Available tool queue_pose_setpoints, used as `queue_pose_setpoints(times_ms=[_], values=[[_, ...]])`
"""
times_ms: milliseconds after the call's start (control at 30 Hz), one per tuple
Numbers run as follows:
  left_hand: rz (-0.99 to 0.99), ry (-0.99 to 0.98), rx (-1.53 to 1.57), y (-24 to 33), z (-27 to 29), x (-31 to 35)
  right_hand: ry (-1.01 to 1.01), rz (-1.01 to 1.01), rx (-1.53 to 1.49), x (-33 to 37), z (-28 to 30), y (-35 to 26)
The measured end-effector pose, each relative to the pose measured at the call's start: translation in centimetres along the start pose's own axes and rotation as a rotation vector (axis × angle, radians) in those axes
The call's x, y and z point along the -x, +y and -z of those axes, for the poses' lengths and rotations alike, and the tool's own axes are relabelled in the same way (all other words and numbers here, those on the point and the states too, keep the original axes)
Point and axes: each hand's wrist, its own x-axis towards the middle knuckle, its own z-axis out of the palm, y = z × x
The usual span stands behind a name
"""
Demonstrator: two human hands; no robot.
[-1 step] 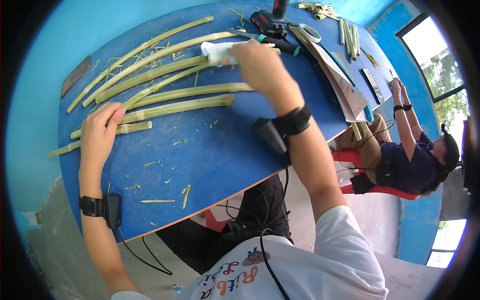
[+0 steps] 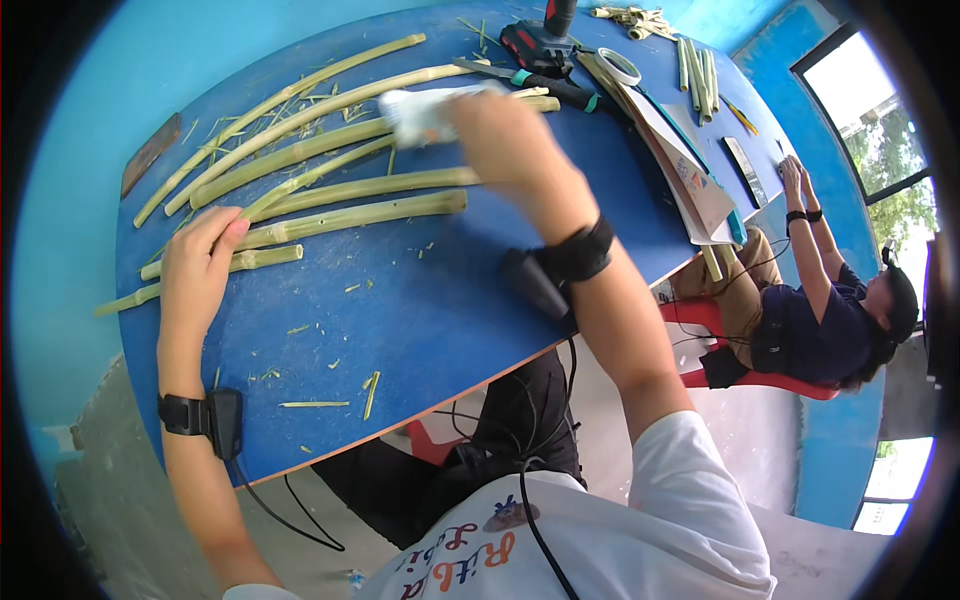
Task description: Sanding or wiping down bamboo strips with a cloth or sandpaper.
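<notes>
Pinching a thin stalk (image 2: pixel 318 173) among other stalks (image 2: pixel 370 215) on the blue table (image 2: pixel 390 330), the left hand (image 2: pixel 197 262) could lose it if the right hand (image 2: pixel 520 152), closed round a white cloth (image 2: pixel 418 114) at its far end, tugs too hard!

A slender green stalk (image 2: pixel 320 174) slants rightward, its far end hidden behind a crumpled, blurred white cloth (image 2: pixel 413 118).
</notes>
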Motion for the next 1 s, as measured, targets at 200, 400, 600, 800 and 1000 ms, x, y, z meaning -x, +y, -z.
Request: queue_pose_setpoints(times_ms=[200,400,600,800,1000], values=[[-0.008,-0.004,-0.023,0.1,0.3,0.3,0.033,0.215,-0.218,0.4,-0.1,-5.5],[-0.049,0.034,-0.014,-0.7,0.1,0.1,0.003,-0.039,-0.104,0.0,1.0,1.9],[-0.036,0.004,-0.026,-0.5,0.1,0.0,0.145,0.263,-0.127,0.3,-0.5,-5.4],[0.053,-0.039,-0.059,-0.1,0.7,0.1,0.037,-0.166,-0.122,-0.8,0.5,3.4],[-0.012,-0.013,0.029,-0.6,0.2,-0.3,0.236,0.216,-0.033,0.2,-2.3,-3.8]])
